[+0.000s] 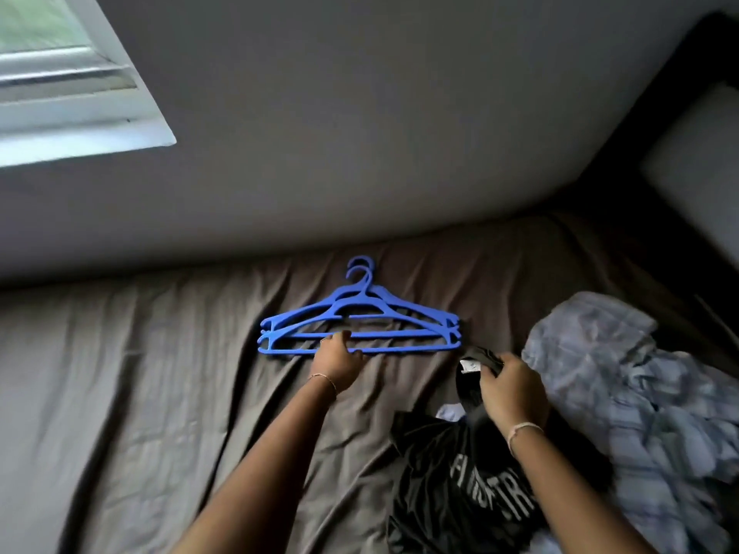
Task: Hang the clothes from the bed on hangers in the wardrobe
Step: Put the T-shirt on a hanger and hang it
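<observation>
A stack of blue plastic hangers (384, 313) lies flat on the brown bed sheet (140, 393), hooks pointing toward the wall. My left hand (338, 359) rests on the bottom bar of the nearest hanger, fingers curled around it. A black T-shirt with white lettering (460, 481) lies crumpled to the right. My right hand (512, 391) grips its collar, where a white label shows. A blue-grey checked garment (624, 385) is heaped at the far right, touching the black shirt.
A grey wall (360, 133) runs along the far side of the bed. A white-framed window (68, 82) sits at the upper left. A pale pillow (700, 153) lies at the upper right against a dark headboard.
</observation>
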Demonstrator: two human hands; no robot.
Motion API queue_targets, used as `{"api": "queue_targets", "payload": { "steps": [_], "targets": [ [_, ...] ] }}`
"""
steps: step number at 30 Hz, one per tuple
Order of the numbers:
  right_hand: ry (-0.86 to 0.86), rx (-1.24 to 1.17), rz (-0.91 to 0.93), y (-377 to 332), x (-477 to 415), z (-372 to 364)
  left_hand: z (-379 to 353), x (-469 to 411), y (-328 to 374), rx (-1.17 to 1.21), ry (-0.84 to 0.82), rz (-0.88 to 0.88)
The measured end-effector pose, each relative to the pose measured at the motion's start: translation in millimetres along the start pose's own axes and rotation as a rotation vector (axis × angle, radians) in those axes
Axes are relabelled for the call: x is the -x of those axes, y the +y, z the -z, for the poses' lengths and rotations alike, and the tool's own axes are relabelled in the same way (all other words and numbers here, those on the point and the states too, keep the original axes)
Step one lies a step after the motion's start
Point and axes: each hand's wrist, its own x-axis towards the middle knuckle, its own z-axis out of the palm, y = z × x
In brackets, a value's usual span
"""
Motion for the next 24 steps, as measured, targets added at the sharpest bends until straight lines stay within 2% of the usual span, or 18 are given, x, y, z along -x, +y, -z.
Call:
{"api": "queue_targets", "payload": {
  "steps": [3, 6, 12, 14, 18, 24],
  "targets": [
    [-0.047, -0.066, 0.015, 6, -15, -57, -12, -47, -26, -0.136, 0.021, -0.053],
    [-0.090, -0.135, 0.004, 14, -25, -96, -17, -79, -37, -0.264, 0.047, -0.017],
    [-0.048, -0.161, 0.000, 23, -34, -125, -22, -111, -47, -0.534, 0.147, 0.011],
    [-0.045, -0.173, -0.008, 23, -36, -126, -20, -111, -50, -0.589, 0.131, 0.012],
    [-0.040, -0.211, -0.024, 20, -38, -120, -17, -102, -61, -0.512, 0.070, -0.012],
    [0.010, -0.260, -0.056, 12, -27, -95, -2, -59, -54, -0.135, 0.123, -0.123]
  ]
}}
